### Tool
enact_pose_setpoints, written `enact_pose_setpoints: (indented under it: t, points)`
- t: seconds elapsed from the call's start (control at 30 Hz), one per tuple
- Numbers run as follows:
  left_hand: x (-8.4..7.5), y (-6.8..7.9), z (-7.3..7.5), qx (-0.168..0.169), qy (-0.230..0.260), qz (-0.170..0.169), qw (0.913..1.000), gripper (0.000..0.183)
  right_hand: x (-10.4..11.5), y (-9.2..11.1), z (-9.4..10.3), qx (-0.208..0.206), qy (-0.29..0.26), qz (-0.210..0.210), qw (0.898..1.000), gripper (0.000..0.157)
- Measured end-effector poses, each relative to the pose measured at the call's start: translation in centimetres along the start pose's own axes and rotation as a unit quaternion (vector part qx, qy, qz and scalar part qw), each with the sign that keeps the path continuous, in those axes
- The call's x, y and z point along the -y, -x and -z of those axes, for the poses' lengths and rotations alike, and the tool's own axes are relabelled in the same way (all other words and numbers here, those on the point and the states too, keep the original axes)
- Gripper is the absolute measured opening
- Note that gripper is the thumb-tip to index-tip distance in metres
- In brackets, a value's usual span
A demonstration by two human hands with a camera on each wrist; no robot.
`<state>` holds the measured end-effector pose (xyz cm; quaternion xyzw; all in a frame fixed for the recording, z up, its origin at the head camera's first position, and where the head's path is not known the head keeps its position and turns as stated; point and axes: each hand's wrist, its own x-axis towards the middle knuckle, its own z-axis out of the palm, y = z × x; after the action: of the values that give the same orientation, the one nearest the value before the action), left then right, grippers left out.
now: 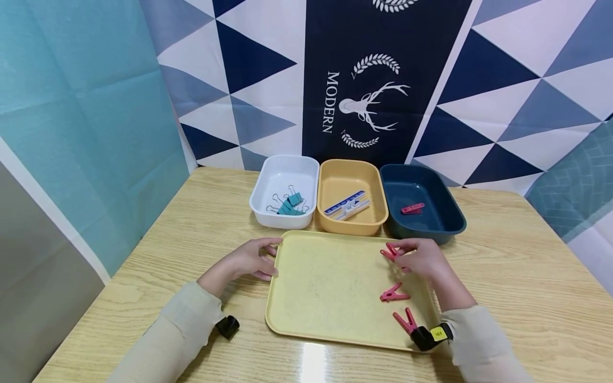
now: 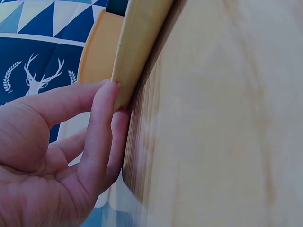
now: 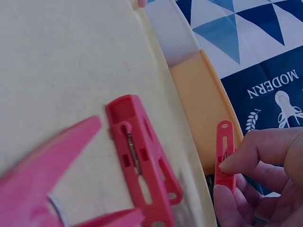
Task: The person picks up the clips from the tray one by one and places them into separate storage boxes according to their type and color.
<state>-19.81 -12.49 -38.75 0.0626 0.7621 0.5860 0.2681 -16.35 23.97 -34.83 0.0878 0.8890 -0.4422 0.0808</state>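
At the left edge of a yellow tray, my left hand holds the rim with bent fingers; in the left wrist view its fingertips meet the rim. My right hand pinches a pink clothespin between thumb and fingers, over the tray's back right part. Two more pink clothespins lie on the tray's right side: one in the middle, another nearer the front, partly covered by the right wrist camera.
Behind the tray stand three bins in a row. The white bin contains teal binder clips. In the orange bin lie blue and white clips. The dark blue bin has a pink clothespin in it.
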Motion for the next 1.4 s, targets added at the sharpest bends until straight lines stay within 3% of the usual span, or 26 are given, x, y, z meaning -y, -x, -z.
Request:
enact_pose_setpoints:
  t: [0.83, 1.4]
  points:
    - [-0.1, -0.1, -0.1, -0.003, -0.003, 0.005, 1.0, 0.078, 1.4, -0.5, 2.0, -0.02, -0.006, 0.016, 1.0, 0.042]
    - [-0.1, 0.0, -0.2, -0.007, -0.005, 0.006, 0.9999, 0.078, 2.0, -0.9, 3.2, -0.099, -0.02, 0.028, 0.994, 0.043]
